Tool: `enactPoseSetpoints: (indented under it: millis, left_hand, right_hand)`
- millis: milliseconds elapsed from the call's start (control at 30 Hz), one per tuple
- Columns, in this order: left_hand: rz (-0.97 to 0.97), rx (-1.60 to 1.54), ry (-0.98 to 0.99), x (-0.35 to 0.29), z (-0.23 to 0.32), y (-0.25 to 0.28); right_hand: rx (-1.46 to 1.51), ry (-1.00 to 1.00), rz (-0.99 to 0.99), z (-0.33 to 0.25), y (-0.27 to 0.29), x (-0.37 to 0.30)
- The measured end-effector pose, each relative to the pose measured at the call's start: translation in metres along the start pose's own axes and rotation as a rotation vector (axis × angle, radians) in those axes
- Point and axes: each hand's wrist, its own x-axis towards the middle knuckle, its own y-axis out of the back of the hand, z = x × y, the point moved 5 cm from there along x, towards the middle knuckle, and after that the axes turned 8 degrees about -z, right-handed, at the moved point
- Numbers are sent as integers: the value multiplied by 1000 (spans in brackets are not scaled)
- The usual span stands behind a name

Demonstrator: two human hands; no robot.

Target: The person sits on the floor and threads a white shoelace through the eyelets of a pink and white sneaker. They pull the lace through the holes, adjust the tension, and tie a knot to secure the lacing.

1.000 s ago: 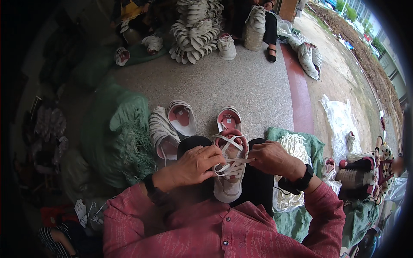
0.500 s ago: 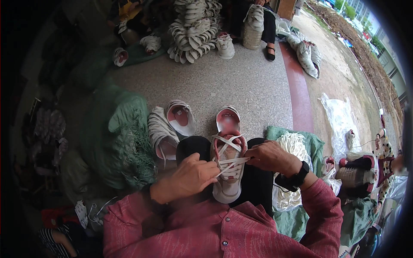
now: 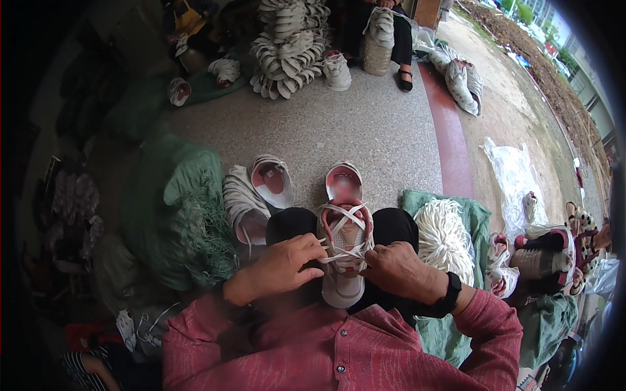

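One white-and-pink shoe (image 3: 343,247) lies between the person's dark-trousered knees, toe toward the body and open heel end pointing away, with a white lace (image 3: 344,218) crossing over its tongue in an X. Both hands meet at the lower eyelets. The left hand (image 3: 287,264) comes in from the left, its fingers (image 3: 313,246) curled and pressed together on a strand of the lace at the shoe's left edge. The right hand (image 3: 398,268), with a black watch (image 3: 448,296) on its wrist, is closed in a loose fist at the shoe's right edge — its fingertips pinch the other end of the lace, though exactly how they grip is hidden under the knuckles.

Just left of the shoe, beside the left knee, a row of similar white shoes (image 3: 251,199) lies stacked on its sides, the nearest showing a pink insole. Further left a green mesh sack (image 3: 186,215) is heaped on the speckled stone floor (image 3: 365,130). To the right of the right knee a bundle of white laces (image 3: 445,238) rests on another green sack (image 3: 479,218), and beyond it more shoes (image 3: 544,257) lie jumbled near a clear plastic bag (image 3: 515,176). Well apart, at the far side of the floor, a tall pile of white soles (image 3: 290,45) stands beside another seated person's legs (image 3: 391,39).
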Motion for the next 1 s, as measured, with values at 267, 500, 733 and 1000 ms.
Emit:
enactPoseSetpoints:
  millis: [267, 500, 733, 1000]
  left_hand:
    - [236, -234, 108, 23, -28, 19]
    - [189, 124, 113, 73, -30, -3]
    - [-92, -431, 129, 64, -41, -4]
    - [443, -1269, 154, -50, -69, 46]
  right_hand:
    - [667, -291, 273, 97, 26, -9]
    - [295, -99, 282, 102, -16, 17]
    - [268, -57, 201, 106, -22, 24]
    - [518, -46, 18, 95, -14, 41]
